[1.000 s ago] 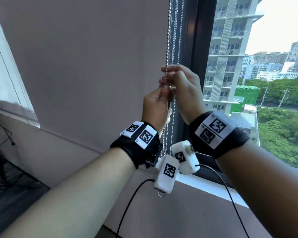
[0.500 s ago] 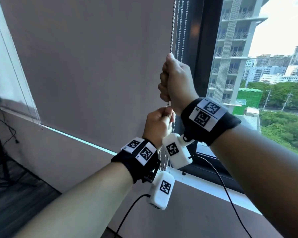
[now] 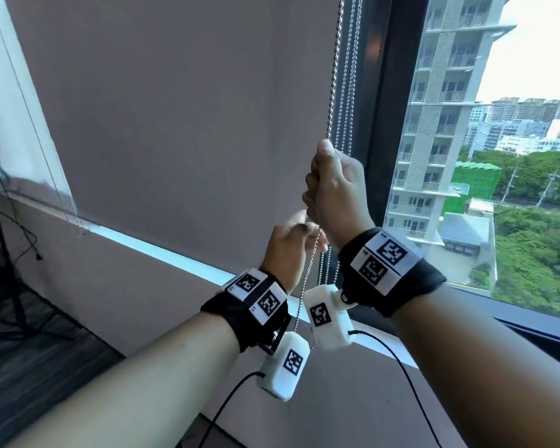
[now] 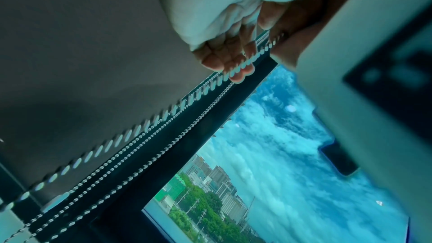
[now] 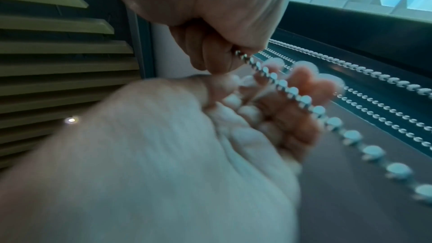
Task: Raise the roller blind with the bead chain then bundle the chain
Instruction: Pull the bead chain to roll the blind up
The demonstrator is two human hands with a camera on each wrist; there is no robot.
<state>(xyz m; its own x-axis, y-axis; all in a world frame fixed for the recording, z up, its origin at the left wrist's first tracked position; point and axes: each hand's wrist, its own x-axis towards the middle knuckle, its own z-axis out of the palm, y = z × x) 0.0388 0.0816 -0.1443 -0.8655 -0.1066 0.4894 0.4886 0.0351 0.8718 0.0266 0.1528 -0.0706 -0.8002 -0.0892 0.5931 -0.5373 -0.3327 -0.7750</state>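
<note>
A grey roller blind covers the left window, and a strip of light shows under its bottom edge. The metal bead chain hangs at its right side. My right hand is a fist that grips the chain high up; the right wrist view shows this right hand with the chain leaving it. Just below, my left hand is blurred. Its fingers lie loosely spread, and the chain runs across their tips without being gripped.
More thin chains hang beside the dark window frame. A white sill runs below. A tripod and cables stand at the left, beside another blind. Black cables trail from the wrist cameras.
Both hands have come down with the chain, and the blind's bottom edge has risen, widening the strip of light. My left hand has loosened from a fist to spread fingers.
</note>
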